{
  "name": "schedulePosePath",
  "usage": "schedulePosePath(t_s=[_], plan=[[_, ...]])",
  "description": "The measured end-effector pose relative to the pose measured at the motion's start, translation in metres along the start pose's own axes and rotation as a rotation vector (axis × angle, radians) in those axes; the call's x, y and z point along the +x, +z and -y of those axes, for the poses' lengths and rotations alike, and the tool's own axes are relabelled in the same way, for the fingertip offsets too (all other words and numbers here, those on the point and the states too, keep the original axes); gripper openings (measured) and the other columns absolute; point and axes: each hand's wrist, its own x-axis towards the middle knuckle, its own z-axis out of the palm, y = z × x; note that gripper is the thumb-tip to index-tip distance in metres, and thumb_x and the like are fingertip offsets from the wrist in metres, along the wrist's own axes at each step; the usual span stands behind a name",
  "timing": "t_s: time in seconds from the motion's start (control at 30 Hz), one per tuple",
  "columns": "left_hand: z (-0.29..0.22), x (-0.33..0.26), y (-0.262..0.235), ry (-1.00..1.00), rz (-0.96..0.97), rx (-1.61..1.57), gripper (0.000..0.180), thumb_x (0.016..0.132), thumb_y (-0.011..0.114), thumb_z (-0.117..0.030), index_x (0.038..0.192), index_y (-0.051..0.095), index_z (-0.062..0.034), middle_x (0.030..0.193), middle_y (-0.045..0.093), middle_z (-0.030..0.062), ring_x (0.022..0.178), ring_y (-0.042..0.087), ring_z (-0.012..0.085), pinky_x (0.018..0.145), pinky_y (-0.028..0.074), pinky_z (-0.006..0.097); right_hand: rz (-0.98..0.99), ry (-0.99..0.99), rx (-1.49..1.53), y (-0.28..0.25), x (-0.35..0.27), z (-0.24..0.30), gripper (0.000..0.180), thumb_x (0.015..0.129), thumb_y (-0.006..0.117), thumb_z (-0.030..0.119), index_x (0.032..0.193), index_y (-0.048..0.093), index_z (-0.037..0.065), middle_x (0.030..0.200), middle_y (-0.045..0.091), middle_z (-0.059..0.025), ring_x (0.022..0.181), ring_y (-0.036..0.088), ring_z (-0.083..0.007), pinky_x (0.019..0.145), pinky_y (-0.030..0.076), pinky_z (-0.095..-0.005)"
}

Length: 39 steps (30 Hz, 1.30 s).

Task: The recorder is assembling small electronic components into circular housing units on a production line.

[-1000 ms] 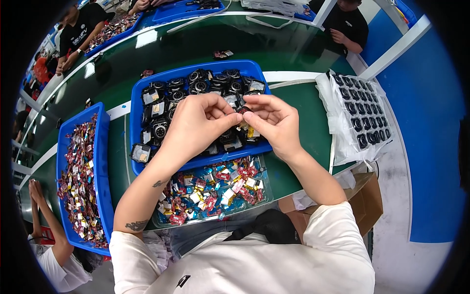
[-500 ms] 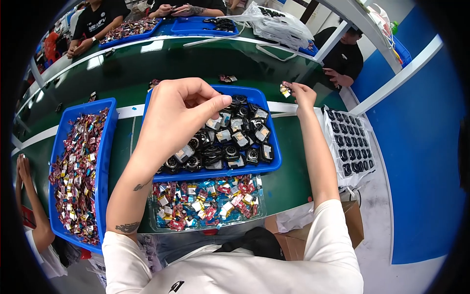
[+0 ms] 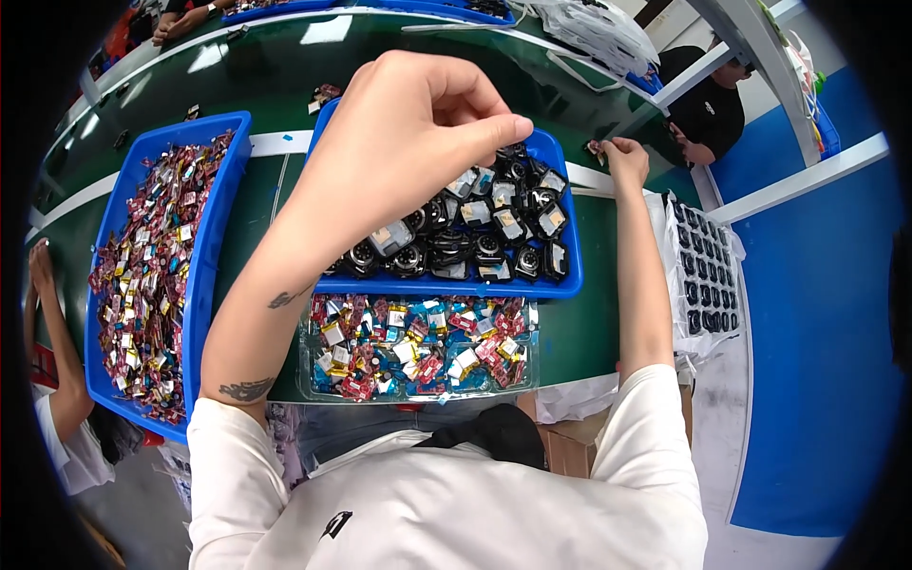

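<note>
My left hand [image 3: 418, 119] is raised over the blue tray [image 3: 560, 291] in the middle, thumb and forefinger pinched together. Whatever they hold, if anything, is hidden. Black watch-like cases [image 3: 489, 242] fill this tray, some with pale inner faces up. To the right, my right hand [image 3: 627, 163] pinches a small reddish circuit board [image 3: 596, 150] above the green bench, just beyond the tray's right side. Nearest me, a clear plastic tray [image 3: 418, 396] holds a heap of red boards [image 3: 463, 323] with white and yellow parts.
A long blue bin [image 3: 204, 294] of similar boards stands at left, beside another person's hands [image 3: 40, 266]. Rows of black cases [image 3: 703, 266] lie on white sheeting at right. White posts [image 3: 807, 176] and a seated person [image 3: 708, 104] are beyond. Bagged trays [image 3: 598, 38] stand farther back.
The whole view has shifted, moving the scene up and rightward. My left hand has moved farther over the tray. The board in my right hand has turned and shows less white.
</note>
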Motion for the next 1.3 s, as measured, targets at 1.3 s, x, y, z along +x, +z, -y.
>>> schedulePosePath(t_s=[1.3], plan=[[0.017, -0.005, 0.019, -0.014, 0.401, 0.185, 0.019, 0.085, 0.07, -0.017, 0.081, 0.067, 0.0013, 0.067, 0.063, 0.0004, 0.065, 0.059, 0.0054, 0.058, 0.045, 0.021, 1.067, -0.339, 0.839, -0.066, -0.259, 0.117, 0.007, 0.078, 0.062, -0.006, 0.085, 0.064, -0.004, 0.097, 0.068, -0.0162, 0.085, 0.066, -0.0192, 0.079, 0.054, -0.0335]])
